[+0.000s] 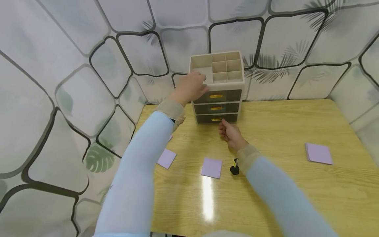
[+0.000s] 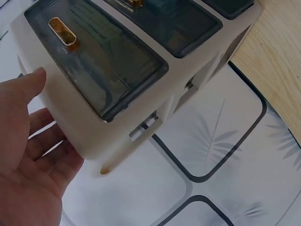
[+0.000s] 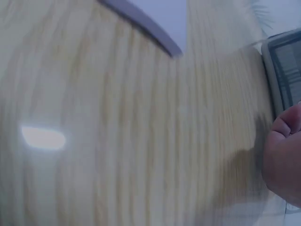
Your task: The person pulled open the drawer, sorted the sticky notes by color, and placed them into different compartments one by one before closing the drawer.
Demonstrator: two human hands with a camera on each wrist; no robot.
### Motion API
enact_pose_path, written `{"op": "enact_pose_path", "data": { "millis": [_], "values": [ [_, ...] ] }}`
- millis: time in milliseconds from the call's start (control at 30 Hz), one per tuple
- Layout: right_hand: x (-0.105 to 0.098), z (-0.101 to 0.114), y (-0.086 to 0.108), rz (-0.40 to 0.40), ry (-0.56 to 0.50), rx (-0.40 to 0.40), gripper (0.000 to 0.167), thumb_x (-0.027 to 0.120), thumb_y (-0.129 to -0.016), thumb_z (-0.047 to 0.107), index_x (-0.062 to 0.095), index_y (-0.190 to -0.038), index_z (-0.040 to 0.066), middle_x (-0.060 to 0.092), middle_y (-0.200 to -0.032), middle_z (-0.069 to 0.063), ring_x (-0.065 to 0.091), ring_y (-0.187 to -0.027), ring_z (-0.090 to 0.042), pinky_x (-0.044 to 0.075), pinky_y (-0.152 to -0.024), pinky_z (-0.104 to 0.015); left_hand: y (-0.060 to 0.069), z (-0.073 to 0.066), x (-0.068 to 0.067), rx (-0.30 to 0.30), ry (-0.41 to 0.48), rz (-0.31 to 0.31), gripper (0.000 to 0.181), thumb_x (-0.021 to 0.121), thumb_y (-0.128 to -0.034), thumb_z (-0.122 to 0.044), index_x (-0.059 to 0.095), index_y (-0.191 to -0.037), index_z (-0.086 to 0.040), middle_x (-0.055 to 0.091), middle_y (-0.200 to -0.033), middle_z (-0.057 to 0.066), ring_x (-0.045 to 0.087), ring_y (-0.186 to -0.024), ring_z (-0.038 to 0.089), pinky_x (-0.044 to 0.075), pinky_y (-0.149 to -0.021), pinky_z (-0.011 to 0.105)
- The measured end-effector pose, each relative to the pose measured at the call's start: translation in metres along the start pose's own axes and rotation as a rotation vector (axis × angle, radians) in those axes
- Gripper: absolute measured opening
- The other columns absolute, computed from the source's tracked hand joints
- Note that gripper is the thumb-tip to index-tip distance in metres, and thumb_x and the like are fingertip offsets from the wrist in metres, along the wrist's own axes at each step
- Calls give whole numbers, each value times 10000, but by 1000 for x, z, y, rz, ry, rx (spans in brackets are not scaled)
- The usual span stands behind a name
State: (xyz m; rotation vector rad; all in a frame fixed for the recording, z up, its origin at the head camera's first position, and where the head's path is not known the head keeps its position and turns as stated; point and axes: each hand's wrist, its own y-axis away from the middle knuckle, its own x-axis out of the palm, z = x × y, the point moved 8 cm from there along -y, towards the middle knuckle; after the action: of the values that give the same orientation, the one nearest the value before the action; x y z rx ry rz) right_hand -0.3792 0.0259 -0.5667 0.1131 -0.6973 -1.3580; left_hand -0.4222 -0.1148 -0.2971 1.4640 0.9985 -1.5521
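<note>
A white desktop drawer organizer (image 1: 217, 86) stands at the back of the table, with three dark see-through drawers and a divided open top. My left hand (image 1: 191, 86) holds its top left front edge. In the left wrist view, the thumb of the left hand (image 2: 33, 155) lies at the front edge and the fingers curl past the rim. Down at the bottom drawer (image 1: 204, 118), my right hand (image 1: 232, 134) has its thumb and curled fingers at the yellow handle (image 1: 216, 119). The right wrist view shows only part of the right hand (image 3: 287, 155) beside the drawer. All drawers look closed.
Purple square pads lie on the wooden table (image 1: 284, 184): one in front (image 1: 211, 168), one at left (image 1: 166, 158), partly beside the left sleeve, and a stack at right (image 1: 319, 153). A small black object (image 1: 234, 169) with a yellow mark sits by the right wrist. Patterned walls enclose the back and sides.
</note>
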Motion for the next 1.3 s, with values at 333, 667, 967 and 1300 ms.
{"op": "enact_pose_path", "data": {
  "millis": [333,667,967,1300],
  "values": [
    [17,-12,-2,-43,-87,50,296,550,-1113,409,650,-1010,150,634,-774,115,543,-652,-16,414,-578,-159,-10,0,15,6,96,26,378,596,-1096,-422,745,-1107,-74,760,-1024,61,667,-857,181,575,-818,352],
    [11,-9,-6,-114,-49,27,318,591,-1101,387,688,-855,210,603,-780,111,502,-637,-12,397,-544,-150,-8,-4,12,11,108,-10,403,598,-1094,-413,674,-847,-104,603,-750,2,498,-675,129,438,-666,272],
    [6,1,-12,-158,-26,1,270,621,-1089,357,666,-1043,95,597,-740,108,486,-623,-20,378,-537,-159,-10,-6,11,-4,43,-33,388,606,-1083,-448,762,-969,-111,751,-885,37,599,-732,146,544,-738,330],
    [4,12,-14,-172,26,-20,233,637,-1086,275,655,-1068,43,606,-723,85,490,-595,-23,387,-538,-165,-11,-9,7,3,7,-71,381,611,-1084,-434,742,-907,-123,731,-838,20,577,-711,130,537,-724,321]
  ]
}}
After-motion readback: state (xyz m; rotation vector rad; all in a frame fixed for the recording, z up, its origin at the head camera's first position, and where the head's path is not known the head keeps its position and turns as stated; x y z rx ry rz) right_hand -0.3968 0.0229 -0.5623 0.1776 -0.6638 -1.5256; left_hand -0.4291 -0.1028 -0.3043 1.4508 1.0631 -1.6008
